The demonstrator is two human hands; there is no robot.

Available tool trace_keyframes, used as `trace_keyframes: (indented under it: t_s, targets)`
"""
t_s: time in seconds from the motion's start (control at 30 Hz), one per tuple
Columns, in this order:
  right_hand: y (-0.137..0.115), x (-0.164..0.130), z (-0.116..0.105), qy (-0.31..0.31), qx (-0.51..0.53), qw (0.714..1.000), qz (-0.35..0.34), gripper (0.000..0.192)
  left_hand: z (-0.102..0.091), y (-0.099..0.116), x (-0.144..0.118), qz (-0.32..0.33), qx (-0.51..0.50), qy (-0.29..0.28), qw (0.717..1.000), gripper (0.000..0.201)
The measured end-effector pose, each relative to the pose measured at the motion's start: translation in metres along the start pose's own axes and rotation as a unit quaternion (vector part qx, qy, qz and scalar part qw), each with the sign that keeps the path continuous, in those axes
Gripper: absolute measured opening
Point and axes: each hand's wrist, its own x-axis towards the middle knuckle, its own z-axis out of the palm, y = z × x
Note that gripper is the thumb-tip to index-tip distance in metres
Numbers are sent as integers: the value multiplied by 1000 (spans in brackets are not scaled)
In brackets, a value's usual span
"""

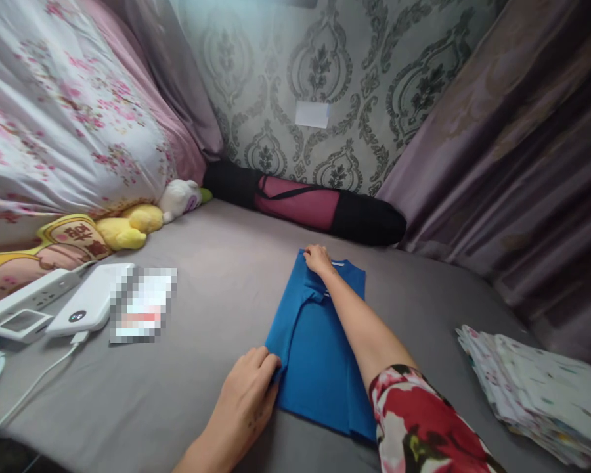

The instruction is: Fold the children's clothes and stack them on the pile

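A blue shirt lies partly folded on the grey sheet, its left side turned inward and its collar end pointing away from me. My left hand is closed on the shirt's left edge near the hem, with blue cloth showing between thumb and fingers. At the far left corner, by the collar, my right hand pinches the cloth. The right forearm reaches across the shirt and covers part of its right side.
Left stand a power strip, a white power bank with a cable, and a blurred-out packet. Plush toys line the bedding. A black-and-pink bag lies along the wall. Folded cloths are stacked at right.
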Motion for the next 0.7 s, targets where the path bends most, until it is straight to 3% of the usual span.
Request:
trace_keyframes:
  t_s: [0.2, 0.47, 0.7]
  targets:
    - [0, 14, 10, -10, -23, 1000, 10, 20, 7, -2, 0, -2, 11, -26, 1000, 18]
    - [-5, 21, 25, 15, -21, 999, -39, 25, -3, 6, 6, 23, 43, -74, 996, 29]
    - [1, 26, 26, 7, 39, 999, -17, 24, -10, 9, 10, 28, 12, -53, 998, 14]
